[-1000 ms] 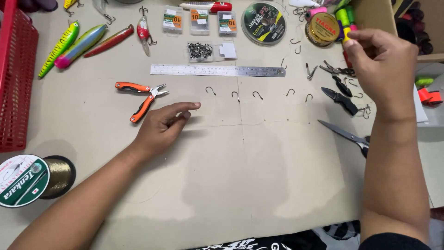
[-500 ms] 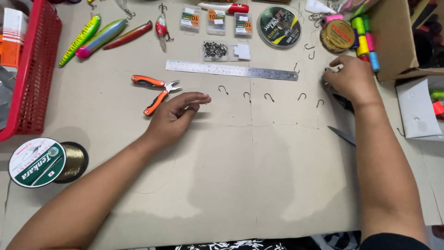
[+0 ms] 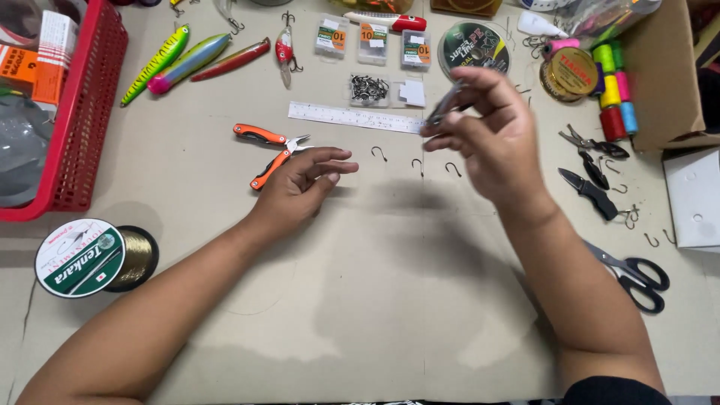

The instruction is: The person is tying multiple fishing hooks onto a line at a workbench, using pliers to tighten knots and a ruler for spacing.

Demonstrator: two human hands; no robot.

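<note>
Right hand [image 3: 495, 142] pinches small metal tool [image 3: 445, 105] above hooks [image 3: 417, 163].

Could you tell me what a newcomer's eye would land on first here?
Probably the right hand, raised mid-table and pinching a small dark metal tool above a row of bare fishing hooks. The left hand lies flat beside orange-handled pliers, and bright fishing lures lie at the far left by a red basket.

pliers [image 3: 271, 151] lie left of ruler [image 3: 352, 117].
</note>
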